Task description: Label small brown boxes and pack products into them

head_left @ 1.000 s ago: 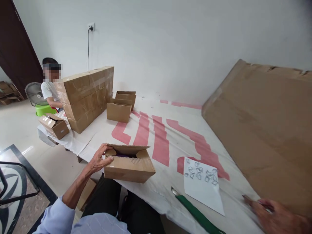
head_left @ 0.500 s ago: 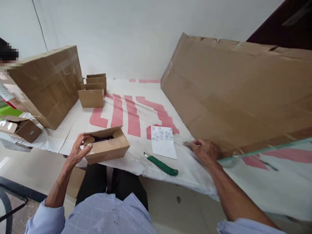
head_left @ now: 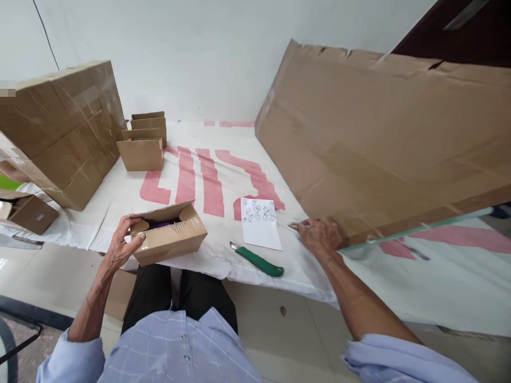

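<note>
My left hand (head_left: 120, 246) grips the left end of a small open cardboard box (head_left: 170, 233) that sits near the table's front edge; something purple shows inside. My right hand (head_left: 319, 235) lies on the white cloth under the lower edge of a big flat cardboard sheet (head_left: 379, 138), fingers curled around a thin metal object (head_left: 294, 226) that I cannot make out. Between the hands lie a white paper (head_left: 260, 223) with several small metal clips on it and a green-handled knife (head_left: 257, 260).
A stack of taped cartons (head_left: 59, 127) stands at the left, with small open boxes (head_left: 142, 141) beside it and another box (head_left: 27, 213) at the far left. The table cloth (head_left: 199, 186) is white with red stripes. A glass edge (head_left: 415, 229) shows at the right.
The view has swung to the right and down. My right hand has moved left along the cardboard sheet's lower edge. My left hand stays on the small box.
</note>
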Demonstrator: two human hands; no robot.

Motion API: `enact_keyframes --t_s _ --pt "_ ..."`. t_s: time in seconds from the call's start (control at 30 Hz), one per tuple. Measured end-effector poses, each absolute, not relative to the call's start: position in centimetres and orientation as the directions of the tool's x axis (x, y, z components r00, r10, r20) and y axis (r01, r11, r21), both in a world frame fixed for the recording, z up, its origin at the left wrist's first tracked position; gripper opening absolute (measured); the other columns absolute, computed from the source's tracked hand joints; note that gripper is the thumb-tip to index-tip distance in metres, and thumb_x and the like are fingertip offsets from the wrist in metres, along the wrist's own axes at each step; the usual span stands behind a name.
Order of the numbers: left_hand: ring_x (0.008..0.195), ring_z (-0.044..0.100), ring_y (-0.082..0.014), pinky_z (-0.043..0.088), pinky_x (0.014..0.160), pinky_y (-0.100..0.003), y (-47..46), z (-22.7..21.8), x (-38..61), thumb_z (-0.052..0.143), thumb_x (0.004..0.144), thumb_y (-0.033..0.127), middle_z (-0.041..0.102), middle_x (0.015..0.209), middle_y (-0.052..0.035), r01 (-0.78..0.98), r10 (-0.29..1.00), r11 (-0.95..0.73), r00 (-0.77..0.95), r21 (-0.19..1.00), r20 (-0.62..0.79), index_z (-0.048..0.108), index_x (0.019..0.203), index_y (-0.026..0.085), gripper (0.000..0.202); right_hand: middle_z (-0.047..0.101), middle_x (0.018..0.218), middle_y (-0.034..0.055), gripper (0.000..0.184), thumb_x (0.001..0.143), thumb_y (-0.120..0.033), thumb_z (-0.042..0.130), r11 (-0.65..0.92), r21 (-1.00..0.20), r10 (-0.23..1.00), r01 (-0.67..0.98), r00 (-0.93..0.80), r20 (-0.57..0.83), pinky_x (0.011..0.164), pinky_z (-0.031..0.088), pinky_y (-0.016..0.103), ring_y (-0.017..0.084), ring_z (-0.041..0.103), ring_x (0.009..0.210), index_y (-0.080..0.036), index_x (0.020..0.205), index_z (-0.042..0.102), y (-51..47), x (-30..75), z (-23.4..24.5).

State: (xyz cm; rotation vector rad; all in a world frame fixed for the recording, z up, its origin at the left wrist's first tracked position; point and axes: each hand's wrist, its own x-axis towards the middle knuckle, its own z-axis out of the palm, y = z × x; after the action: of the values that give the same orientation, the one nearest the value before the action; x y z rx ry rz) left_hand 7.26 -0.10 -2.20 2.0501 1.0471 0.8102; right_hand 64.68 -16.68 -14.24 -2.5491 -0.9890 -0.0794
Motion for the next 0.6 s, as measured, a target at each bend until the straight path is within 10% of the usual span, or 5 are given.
enact_keyframes --t_s 0.6 --pt "0.124 0.064 -0.0297 0.056 0.102 -0.044 -0.4 -1.9 7.5 0.066 0.094 0.049 0.06 0.136 -0.0097 0.44 0.855 -0.433 0.476 0.787 0.204 0.065 0.126 0.024 0.041 0.071 0.129 0.0306 0.043 0.111 -0.032 0.043 -0.737 -0.057 0.674 0.674 0.738 0.009 0.092 0.053 0.051 0.039 0.072 0.113 -0.007 0.13 0.073 -16.1 63.0 -15.0"
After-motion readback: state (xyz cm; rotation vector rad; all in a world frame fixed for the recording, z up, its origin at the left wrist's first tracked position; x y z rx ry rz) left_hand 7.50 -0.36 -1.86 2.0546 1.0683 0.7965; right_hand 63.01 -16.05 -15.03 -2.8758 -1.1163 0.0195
